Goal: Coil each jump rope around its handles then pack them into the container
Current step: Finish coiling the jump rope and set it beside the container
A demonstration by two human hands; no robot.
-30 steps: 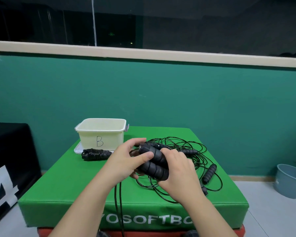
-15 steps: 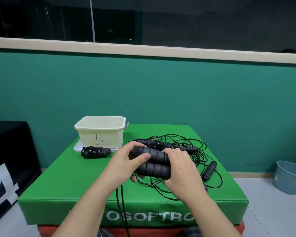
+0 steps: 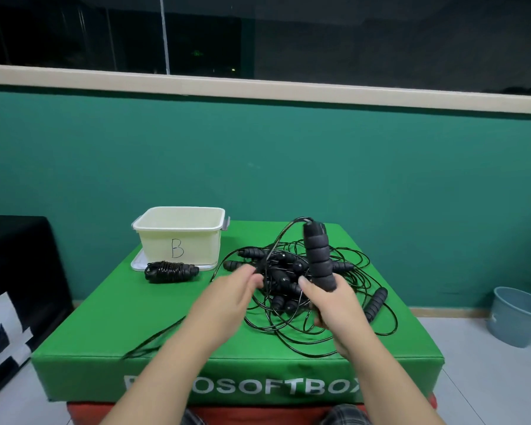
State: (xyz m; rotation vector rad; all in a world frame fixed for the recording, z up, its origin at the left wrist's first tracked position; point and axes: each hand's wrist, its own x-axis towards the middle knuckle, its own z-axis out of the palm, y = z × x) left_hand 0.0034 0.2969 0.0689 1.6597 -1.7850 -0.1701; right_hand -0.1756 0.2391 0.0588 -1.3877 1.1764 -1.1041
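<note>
My right hand (image 3: 334,305) grips the black foam jump rope handles (image 3: 318,256) and holds them upright over the green soft box (image 3: 111,317). My left hand (image 3: 230,296) pinches the thin black rope (image 3: 273,250), which arcs from the handles' top down to my fingers and trails off to the lower left. A tangled pile of black jump ropes (image 3: 344,289) with several handles lies beneath both hands. One coiled jump rope (image 3: 170,271) rests in front of the cream container (image 3: 178,237) marked B, which stands open at the back left.
The container stands on its lid (image 3: 137,262). A blue bucket (image 3: 518,320) stands on the floor at the right. A black box (image 3: 16,289) with white markings is at the left. A green wall rises behind the soft box.
My right hand has turned the handles from lying sideways to upright. My left hand let go of the handles and now pinches the rope to their left.
</note>
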